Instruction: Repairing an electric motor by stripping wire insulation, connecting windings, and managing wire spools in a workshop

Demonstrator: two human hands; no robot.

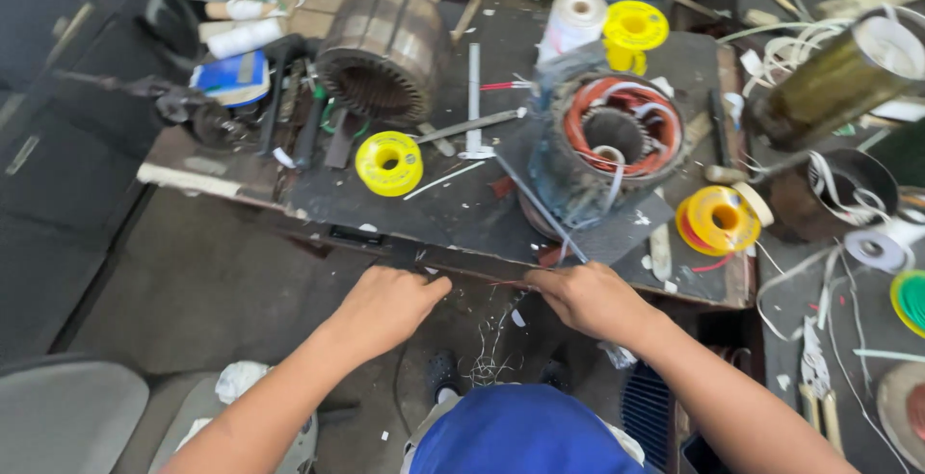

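Wound stator (617, 142) sits on bench, coils in (leads loose); left hand (385, 308) and right hand (588, 299) fingers curl, pinching thin strip (541, 209) at table edge.

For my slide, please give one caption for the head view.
Both hands at workbench edge, right hand holding thin rod beside wound stator.

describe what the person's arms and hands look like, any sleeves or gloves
Both arms are bare from hand to the edge of the picture: no sleeves in view. The left hand and right hand wear no gloves, and no rings, watch or wristband show. The only clothing visible is blue fabric low in the picture, between the two forearms.
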